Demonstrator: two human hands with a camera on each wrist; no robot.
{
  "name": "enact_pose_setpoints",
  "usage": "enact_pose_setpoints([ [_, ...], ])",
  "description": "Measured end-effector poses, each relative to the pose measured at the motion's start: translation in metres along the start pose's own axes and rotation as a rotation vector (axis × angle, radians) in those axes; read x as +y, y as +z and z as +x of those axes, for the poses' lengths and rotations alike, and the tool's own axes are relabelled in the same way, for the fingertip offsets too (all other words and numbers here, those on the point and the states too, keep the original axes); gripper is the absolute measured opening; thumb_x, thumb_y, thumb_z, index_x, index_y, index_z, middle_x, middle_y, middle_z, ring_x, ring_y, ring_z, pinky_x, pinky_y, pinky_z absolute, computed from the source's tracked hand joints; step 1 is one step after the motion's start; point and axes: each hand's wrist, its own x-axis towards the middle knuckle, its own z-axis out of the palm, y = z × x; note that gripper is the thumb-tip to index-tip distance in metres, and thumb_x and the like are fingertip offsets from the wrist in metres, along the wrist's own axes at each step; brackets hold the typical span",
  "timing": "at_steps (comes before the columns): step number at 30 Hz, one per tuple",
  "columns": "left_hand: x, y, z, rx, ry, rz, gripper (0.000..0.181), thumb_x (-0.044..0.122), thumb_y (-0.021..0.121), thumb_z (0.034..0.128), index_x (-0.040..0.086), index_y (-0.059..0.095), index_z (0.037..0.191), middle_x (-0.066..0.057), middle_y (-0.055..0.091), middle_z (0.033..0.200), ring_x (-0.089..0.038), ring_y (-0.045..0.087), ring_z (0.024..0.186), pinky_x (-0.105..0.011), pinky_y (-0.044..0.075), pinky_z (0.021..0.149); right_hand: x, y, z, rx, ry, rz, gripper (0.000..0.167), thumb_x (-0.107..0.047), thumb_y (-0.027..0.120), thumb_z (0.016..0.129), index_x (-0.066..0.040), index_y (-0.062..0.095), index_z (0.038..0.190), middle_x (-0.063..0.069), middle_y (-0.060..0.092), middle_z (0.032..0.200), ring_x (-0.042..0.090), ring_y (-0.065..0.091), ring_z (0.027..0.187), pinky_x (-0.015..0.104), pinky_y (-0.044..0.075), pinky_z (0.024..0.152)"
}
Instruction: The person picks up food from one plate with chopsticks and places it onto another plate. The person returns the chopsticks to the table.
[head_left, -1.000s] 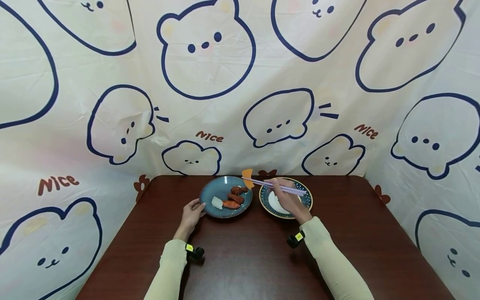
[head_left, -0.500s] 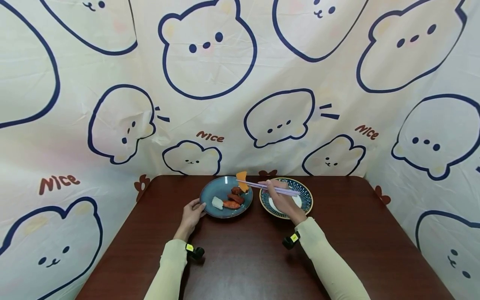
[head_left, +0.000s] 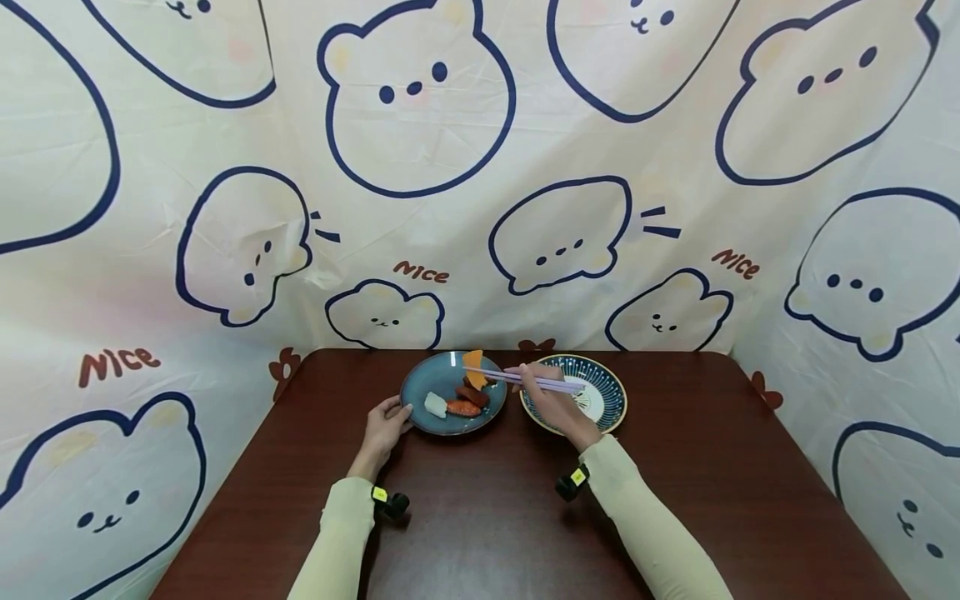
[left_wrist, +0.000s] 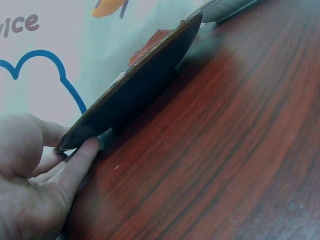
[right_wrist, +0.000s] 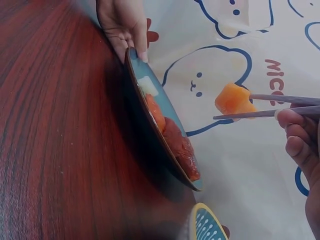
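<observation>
My left hand (head_left: 384, 432) pinches the left rim of a round blue plate (head_left: 426, 381), thumb and fingers on either side of its edge. On the plate lie a white piece (head_left: 435, 405), an orange-red piece (head_left: 462, 408) and reddish-brown pieces of food (head_left: 474, 395). My right hand (head_left: 557, 408) holds a pair of light purple chopsticks (head_left: 498, 375). Between their tips is an orange food piece (right_wrist: 234, 99), held up over the far right part of the plate; the right wrist view shows it apart from the plate.
Right of the blue plate stands a patterned dish (head_left: 613, 393) with a yellow rim, partly behind my right hand. Both stand near the far edge of the dark wooden table (head_left: 487, 508). A printed cloth wall (head_left: 465, 242) rises just behind and at the sides.
My right hand has moved left with the chopsticks, bringing the orange piece from the plate's right edge to above its food. My left hand stays on the rim.
</observation>
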Motion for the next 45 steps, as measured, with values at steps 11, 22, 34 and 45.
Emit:
enact_pose_setpoints([
  [11,-0.002,-0.001,0.0,-0.001,0.008,-0.001,0.05,0.009,0.054,0.1069,-0.008,0.038,0.151,-0.034,0.048,0.144,-0.046,0.053,0.131,-0.043,0.055,0.105,0.003,0.014,0.006,-0.037,-0.013,-0.014,0.044,-0.032,0.042,0.112,-0.003,0.076,0.114,0.013,0.068,0.087,0.016,0.055,0.076,0.023,0.045,0.062],
  [22,-0.002,-0.001,0.001,-0.004,0.009,-0.004,0.049,0.01,0.054,0.1069,-0.008,0.039,0.15,-0.034,0.049,0.144,-0.045,0.053,0.131,-0.042,0.056,0.104,0.01,0.034,0.014,-0.025,-0.033,-0.022,0.048,-0.034,0.042,0.112,-0.006,0.077,0.096,0.017,0.07,0.085,0.016,0.055,0.072,0.024,0.046,0.063],
  [34,-0.001,-0.001,0.0,-0.002,0.013,0.003,0.048,0.01,0.054,0.1071,-0.008,0.04,0.149,-0.034,0.05,0.142,-0.045,0.054,0.129,-0.042,0.057,0.103,0.008,0.052,0.027,-0.043,-0.042,-0.037,0.052,-0.025,0.044,0.112,0.006,0.073,0.081,0.021,0.063,0.069,0.019,0.047,0.058,0.021,0.036,0.049],
  [45,-0.002,-0.002,0.002,-0.014,0.003,-0.011,0.05,0.01,0.054,0.1069,-0.008,0.039,0.151,-0.035,0.048,0.144,-0.046,0.052,0.131,-0.044,0.055,0.105,0.006,0.061,0.031,-0.081,0.029,-0.032,0.052,-0.023,0.043,0.112,0.009,0.073,0.083,0.024,0.067,0.074,0.013,0.048,0.058,0.019,0.036,0.048],
])
